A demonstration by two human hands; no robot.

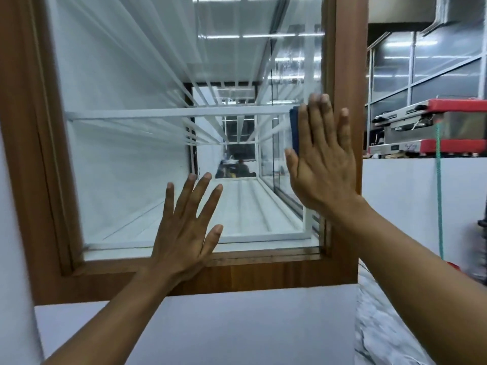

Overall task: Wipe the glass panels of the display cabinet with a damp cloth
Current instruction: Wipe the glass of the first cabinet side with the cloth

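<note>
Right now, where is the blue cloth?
Head view, right of centre: the blue cloth sits under the right hand, on the glass panel beside the right wooden post.

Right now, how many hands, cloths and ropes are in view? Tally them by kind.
Hands: 2 (left hand, right hand)
Blue cloth: 1
Green rope: 1
Total: 4
</note>
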